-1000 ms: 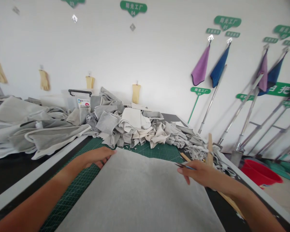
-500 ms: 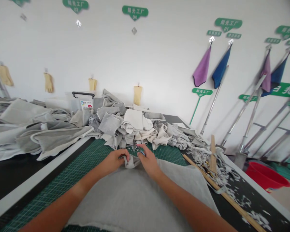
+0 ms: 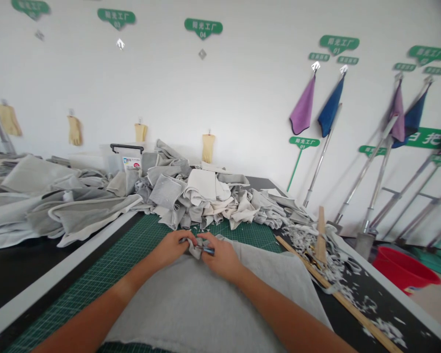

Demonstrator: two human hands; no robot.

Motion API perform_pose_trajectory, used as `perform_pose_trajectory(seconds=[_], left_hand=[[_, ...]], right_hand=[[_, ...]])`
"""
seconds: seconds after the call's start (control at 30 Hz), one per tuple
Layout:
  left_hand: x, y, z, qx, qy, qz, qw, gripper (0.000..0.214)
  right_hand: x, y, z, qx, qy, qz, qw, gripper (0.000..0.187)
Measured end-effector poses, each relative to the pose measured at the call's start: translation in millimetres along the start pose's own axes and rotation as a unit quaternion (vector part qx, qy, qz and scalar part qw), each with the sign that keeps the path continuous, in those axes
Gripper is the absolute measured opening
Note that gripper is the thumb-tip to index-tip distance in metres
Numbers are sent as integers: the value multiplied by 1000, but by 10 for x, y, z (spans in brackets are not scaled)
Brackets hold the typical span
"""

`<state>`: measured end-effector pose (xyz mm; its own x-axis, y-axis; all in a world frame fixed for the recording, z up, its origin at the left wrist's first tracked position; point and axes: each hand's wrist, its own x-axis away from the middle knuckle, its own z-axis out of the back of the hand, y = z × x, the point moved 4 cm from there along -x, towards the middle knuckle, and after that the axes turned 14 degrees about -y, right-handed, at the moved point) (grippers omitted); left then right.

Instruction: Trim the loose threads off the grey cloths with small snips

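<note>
A large grey cloth (image 3: 213, 304) is spread over the green cutting mat (image 3: 99, 274) in front of me. My left hand (image 3: 182, 241) is closed on its far edge and pinches a bunched fold. My right hand (image 3: 220, 255) meets it at this fold, closed around a small slim tool (image 3: 208, 250) with a bluish body. The tool's tip lies against the bunched cloth, and its exact kind is hidden by my fingers.
Beyond the mat lies a heap of grey cloth pieces (image 3: 206, 189), with more cloths (image 3: 59, 206) at left. A wooden strip (image 3: 345, 301) and shredded scraps (image 3: 308, 240) lie on the right. A red basin (image 3: 404, 269) stands past the table's edge.
My right hand has come down and left, bringing the tool against the bunched fold. My left hand still grips the cloth. The view has tilted slightly.
</note>
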<state>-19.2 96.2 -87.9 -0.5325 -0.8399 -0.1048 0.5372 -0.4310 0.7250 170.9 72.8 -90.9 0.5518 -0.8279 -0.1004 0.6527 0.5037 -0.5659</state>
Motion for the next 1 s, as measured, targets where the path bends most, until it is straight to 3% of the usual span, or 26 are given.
perform_pose_trajectory(seconds=[0.23, 0.4, 0.53, 0.7, 0.83, 0.93, 1.0], left_hand=[[-14, 40, -32, 7, -23, -7, 1000, 25], [-3, -30, 0, -24, 8, 22, 999, 25], [5, -89, 11, -60, 24, 67, 996, 25], [20, -116, 30, -113, 27, 91, 989, 22], [23, -204, 60, -149, 37, 139, 978, 23], [26, -155, 40, -186, 50, 111, 975, 25], [40, -26, 0, -201, 59, 61, 976, 40]], right_hand=[[10, 5, -5, 13, 14, 23, 1000, 26], [29, 75, 61, 4, 114, -32, 993, 12], [53, 121, 105, -3, 175, -72, 982, 11], [35, 120, 65, -8, 142, -35, 989, 23], [32, 164, 60, 39, 146, -84, 985, 20], [38, 157, 69, 65, 147, -101, 982, 17], [41, 106, 58, 79, 131, -69, 986, 18]])
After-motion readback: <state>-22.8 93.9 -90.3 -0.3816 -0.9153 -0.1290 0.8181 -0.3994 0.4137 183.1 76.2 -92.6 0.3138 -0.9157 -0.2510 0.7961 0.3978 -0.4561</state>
